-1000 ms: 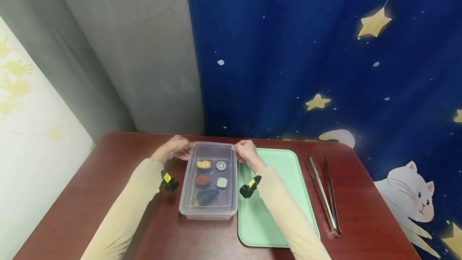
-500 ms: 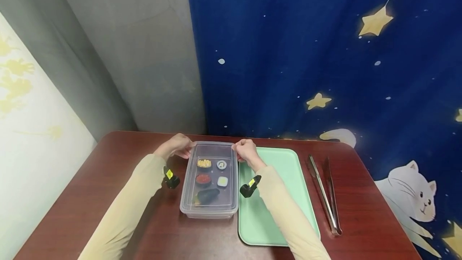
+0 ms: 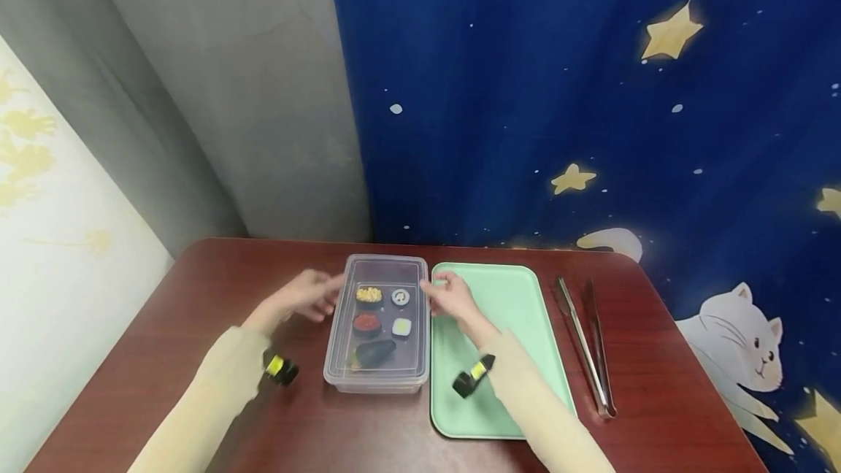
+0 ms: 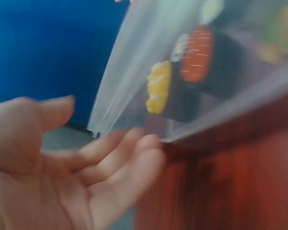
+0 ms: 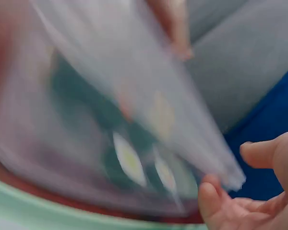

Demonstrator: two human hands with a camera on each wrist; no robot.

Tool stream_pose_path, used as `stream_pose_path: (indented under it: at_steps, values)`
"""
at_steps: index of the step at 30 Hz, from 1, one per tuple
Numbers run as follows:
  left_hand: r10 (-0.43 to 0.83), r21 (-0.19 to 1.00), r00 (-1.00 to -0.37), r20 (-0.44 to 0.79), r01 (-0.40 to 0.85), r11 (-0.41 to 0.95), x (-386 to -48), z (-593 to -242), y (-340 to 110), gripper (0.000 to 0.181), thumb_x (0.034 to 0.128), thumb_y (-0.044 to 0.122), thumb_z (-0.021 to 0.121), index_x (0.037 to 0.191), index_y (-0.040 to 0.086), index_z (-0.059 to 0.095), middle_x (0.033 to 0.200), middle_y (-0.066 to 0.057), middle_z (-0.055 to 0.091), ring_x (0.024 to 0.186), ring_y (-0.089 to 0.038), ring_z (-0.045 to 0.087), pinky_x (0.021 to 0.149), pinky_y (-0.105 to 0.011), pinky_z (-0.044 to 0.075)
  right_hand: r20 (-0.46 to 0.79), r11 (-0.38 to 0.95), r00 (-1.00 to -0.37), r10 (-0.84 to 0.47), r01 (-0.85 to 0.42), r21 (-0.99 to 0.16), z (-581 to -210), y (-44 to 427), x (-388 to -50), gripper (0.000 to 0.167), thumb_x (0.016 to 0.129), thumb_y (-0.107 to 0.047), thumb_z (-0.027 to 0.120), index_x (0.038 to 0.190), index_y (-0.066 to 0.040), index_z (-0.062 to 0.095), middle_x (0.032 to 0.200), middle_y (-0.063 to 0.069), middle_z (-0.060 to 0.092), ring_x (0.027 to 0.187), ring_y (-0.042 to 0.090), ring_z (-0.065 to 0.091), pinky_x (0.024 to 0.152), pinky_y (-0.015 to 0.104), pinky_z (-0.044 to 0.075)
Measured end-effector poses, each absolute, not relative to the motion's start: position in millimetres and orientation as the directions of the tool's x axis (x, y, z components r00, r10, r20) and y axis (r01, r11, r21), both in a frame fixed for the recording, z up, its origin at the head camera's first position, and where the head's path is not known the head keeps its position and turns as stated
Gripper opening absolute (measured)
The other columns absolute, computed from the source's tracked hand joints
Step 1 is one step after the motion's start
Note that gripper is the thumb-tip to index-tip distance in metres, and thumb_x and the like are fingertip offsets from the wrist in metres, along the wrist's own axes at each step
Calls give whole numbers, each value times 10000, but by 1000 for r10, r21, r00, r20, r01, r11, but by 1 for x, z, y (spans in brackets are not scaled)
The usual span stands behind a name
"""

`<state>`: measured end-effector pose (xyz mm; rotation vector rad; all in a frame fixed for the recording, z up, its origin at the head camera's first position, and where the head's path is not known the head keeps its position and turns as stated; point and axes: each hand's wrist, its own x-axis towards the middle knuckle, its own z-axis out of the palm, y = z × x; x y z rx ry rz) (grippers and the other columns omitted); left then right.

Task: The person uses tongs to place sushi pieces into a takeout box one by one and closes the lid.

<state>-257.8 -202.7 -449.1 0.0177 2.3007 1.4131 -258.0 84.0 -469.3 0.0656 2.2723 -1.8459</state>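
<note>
A clear plastic container (image 3: 377,387) with its lid (image 3: 388,268) on stands mid-table. Through the lid show a toy sushi piece topped with yellow corn (image 3: 369,295), one with a red topping (image 3: 366,324), two small round rolls, one of them white and green (image 3: 401,327), and a dark eggplant-like piece (image 3: 373,354). My left hand (image 3: 304,295) is beside the container's far left side, fingers loosely extended and thumb apart. At the right side, my right hand (image 3: 455,299) has its fingertips close to the lid's edge; contact is unclear. In the right wrist view its thumb (image 5: 259,152) stands away from the lid.
A light green tray (image 3: 482,418) lies right of the container, partly under my right forearm. Farther right are metal tongs (image 3: 581,345), spread apart. The dark red table (image 3: 217,298) ends at the back before grey and blue curtains (image 3: 473,130).
Both hands have let go of the lid's far corners and come nearer to me, the left also outward. Their fingers have loosened. The container, tray and tongs have stayed in place.
</note>
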Motion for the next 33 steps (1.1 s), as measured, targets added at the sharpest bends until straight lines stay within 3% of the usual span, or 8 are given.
stream_pose_path:
  at_steps: [4,7,10,15,23,30,33]
  values:
    - [406,860,-839,-362,-132,493,-197,-451,-216,434,965,367,500,885,-45,610,748,-112,624,637,-185,595,557,-364,550,-263,164,-920,-292,223,-961,-470,100,-210,438,860,-137,663,1200,65,473,703,57,614,527,109,569,534,265,526]
    - [471,900,-810,-349,-149,410,-165,-458,-219,421,978,306,488,882,-92,589,753,-92,624,654,-174,597,562,-362,555,-279,175,-862,-423,225,-959,-472,108,-182,310,866,-151,655,1063,50,525,685,50,621,523,104,581,509,235,517]
    - [473,933,-822,-317,-180,313,-149,-466,-213,428,982,275,485,892,-139,550,772,-76,620,681,-165,609,577,-351,561,-285,181,-825,-488,224,-958,-472,112,-164,267,895,-200,626,877,61,571,625,43,618,489,88,582,465,204,498]
    - [472,956,-838,-276,-186,228,-141,-474,-204,455,997,258,450,822,-157,509,720,-38,596,653,-134,608,573,-305,558,-273,187,-819,-504,205,-961,-473,113,-153,409,922,-237,590,767,141,582,603,51,631,462,70,575,438,178,478]
    - [502,965,-824,-263,-226,135,-140,-480,-197,467,998,242,449,833,-195,460,721,-30,584,662,-139,615,605,-303,563,-256,178,-850,-461,194,-965,-474,113,-147,353,926,-167,581,742,134,583,582,33,610,468,76,576,456,185,487]
    - [492,959,-824,-280,-267,99,-139,-482,-199,345,995,246,458,749,27,561,727,-28,591,675,-148,629,628,-297,564,-247,166,-852,-461,191,-967,-474,113,-145,380,934,-195,573,785,154,581,608,65,631,486,90,594,488,237,524]
    - [482,954,-823,-300,-272,129,-140,-480,-203,356,994,256,457,767,11,580,740,-42,600,689,-165,635,638,-304,564,-225,183,-850,-475,155,-971,-477,117,-145,398,955,-212,542,855,171,582,668,115,648,533,119,616,532,295,548]
